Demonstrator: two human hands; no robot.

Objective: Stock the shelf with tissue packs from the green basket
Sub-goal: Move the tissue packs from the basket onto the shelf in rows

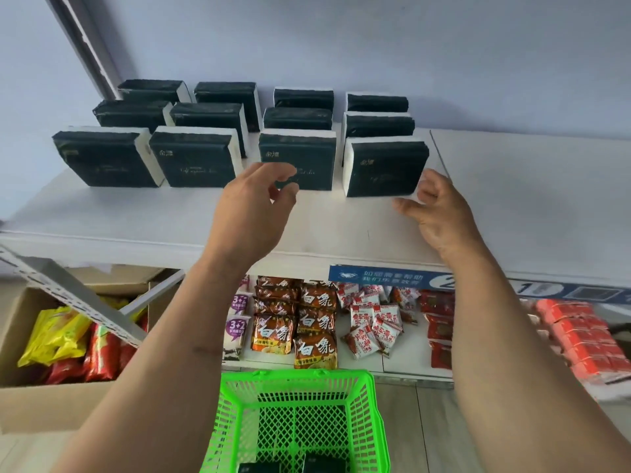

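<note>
- I see 12 dark tissue packs [297,162] standing on the white top shelf [170,216], in 4 columns of 3, each leaning back a little.
- My left hand [254,203] hangs in front of the third column's front pack; the fingers are loosely curled, thumb and forefinger apart, gripping nothing.
- My right hand [433,206] sits just beside the lower right corner of the fourth column's front pack [384,169]; it is half open, fingers bent, empty. I cannot tell if a fingertip touches the pack.
- The green basket [372,421] lies below between my forearms, with 2 more dark packs [322,464] at its bottom.
- Those 2 packs are cut off by the frame edge, and the left hand covers part of the third column's front pack.
- Print on the packs is too faint to read fully.
</note>
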